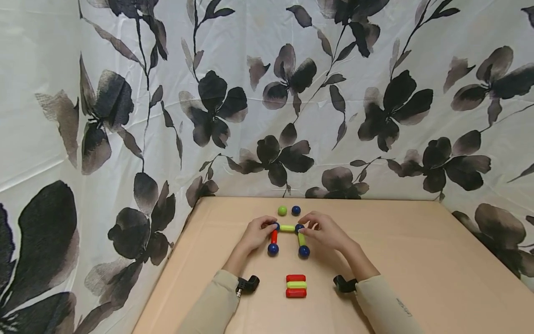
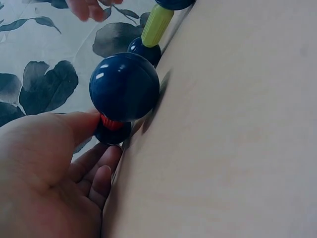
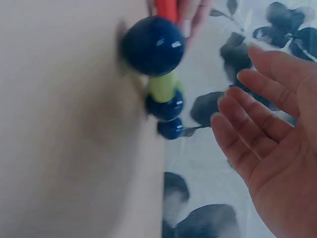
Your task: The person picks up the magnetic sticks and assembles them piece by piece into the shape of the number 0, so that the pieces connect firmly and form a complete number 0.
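Observation:
On the table, blue balls and rods form a three-sided frame. My left hand (image 1: 256, 233) pinches the far left blue ball (image 1: 276, 226), from which a red rod (image 1: 274, 237) runs to a near blue ball (image 1: 273, 250). A yellow-green rod (image 1: 287, 228) links it to the far right blue ball (image 1: 299, 228). Beside that ball is my right hand (image 1: 327, 230); its fingers look loosely extended and apart from the balls in the right wrist view. Another yellow-green rod (image 1: 301, 239) leads to the near right blue ball (image 1: 304, 252).
Behind the frame lie a loose green ball (image 1: 282, 210) and a loose blue ball (image 1: 296, 210). Two red rods (image 1: 296, 293) with a yellow-green rod (image 1: 296, 285) between them lie nearer me. A floral cloth (image 1: 275, 93) hangs beyond the table's (image 1: 396, 260) far edge.

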The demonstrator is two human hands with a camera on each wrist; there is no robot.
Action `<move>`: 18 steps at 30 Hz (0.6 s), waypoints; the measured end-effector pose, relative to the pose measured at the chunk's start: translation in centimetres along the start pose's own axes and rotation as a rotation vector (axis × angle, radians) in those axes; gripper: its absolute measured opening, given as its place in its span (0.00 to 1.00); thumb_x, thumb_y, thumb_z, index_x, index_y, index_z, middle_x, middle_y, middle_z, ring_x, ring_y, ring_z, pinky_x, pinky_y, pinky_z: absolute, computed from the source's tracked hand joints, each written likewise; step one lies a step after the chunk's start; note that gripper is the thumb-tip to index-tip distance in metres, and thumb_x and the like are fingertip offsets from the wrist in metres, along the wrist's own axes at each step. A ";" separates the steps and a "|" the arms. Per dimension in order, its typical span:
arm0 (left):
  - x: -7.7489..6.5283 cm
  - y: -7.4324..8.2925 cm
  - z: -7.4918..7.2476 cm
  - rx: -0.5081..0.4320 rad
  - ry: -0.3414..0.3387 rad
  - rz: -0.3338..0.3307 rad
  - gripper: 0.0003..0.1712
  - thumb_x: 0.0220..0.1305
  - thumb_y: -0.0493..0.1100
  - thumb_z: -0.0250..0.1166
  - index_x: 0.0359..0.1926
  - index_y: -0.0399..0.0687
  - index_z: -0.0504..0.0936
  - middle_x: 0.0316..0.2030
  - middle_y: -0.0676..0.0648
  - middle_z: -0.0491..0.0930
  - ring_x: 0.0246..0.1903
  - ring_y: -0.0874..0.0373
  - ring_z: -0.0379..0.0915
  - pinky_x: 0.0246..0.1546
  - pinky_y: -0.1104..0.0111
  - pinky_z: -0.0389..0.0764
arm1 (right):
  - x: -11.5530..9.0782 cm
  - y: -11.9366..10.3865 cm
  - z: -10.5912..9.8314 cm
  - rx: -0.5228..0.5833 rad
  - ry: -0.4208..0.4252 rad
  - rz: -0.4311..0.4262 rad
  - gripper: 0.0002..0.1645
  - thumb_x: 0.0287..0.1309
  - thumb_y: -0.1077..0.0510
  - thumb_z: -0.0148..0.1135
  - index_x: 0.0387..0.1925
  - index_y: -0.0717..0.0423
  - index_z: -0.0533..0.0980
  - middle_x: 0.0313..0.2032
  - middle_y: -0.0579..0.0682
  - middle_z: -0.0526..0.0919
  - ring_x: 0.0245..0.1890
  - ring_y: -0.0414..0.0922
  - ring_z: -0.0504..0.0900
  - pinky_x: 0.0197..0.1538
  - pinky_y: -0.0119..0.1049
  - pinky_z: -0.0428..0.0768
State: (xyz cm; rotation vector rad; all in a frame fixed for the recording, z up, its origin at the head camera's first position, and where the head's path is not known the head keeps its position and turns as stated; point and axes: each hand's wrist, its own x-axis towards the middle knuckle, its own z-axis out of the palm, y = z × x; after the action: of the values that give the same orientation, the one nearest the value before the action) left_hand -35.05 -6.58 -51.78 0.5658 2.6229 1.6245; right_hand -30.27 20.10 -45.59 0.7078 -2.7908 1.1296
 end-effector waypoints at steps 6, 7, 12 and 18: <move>-0.2 0.2 -0.2 0.007 -0.014 -0.005 0.19 0.76 0.45 0.63 0.62 0.42 0.82 0.53 0.46 0.85 0.49 0.53 0.78 0.56 0.57 0.79 | -0.5 -1.9 -0.6 0.032 -0.151 -0.070 0.14 0.66 0.53 0.71 0.52 0.49 0.85 0.44 0.48 0.87 0.42 0.43 0.81 0.47 0.36 0.82; -0.3 0.2 -0.2 0.008 -0.015 -0.006 0.19 0.76 0.45 0.63 0.62 0.42 0.82 0.53 0.46 0.85 0.50 0.53 0.78 0.56 0.56 0.79 | -0.5 -2.2 -0.6 0.037 -0.193 -0.075 0.14 0.66 0.54 0.71 0.52 0.48 0.85 0.44 0.49 0.88 0.42 0.43 0.82 0.48 0.37 0.83; -0.5 0.2 -0.4 0.013 -0.016 -0.006 0.19 0.77 0.45 0.62 0.62 0.43 0.82 0.54 0.45 0.85 0.51 0.52 0.78 0.58 0.55 0.79 | -0.6 -3.4 0.0 0.051 -0.376 -0.114 0.15 0.66 0.56 0.70 0.53 0.52 0.85 0.45 0.56 0.89 0.42 0.41 0.84 0.49 0.37 0.84; -0.5 0.2 -0.5 0.026 -0.024 0.010 0.19 0.77 0.44 0.62 0.62 0.42 0.82 0.54 0.45 0.85 0.50 0.53 0.78 0.56 0.56 0.79 | -1.0 -4.1 0.8 0.052 -0.478 -0.139 0.18 0.63 0.61 0.72 0.55 0.58 0.83 0.43 0.56 0.89 0.39 0.39 0.83 0.46 0.32 0.83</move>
State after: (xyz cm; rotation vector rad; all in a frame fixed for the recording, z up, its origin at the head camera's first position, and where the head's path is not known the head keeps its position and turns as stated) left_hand -34.62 -7.08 -51.46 0.5965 2.6317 1.5787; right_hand -27.48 17.39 -43.71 1.3101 -3.0218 1.1359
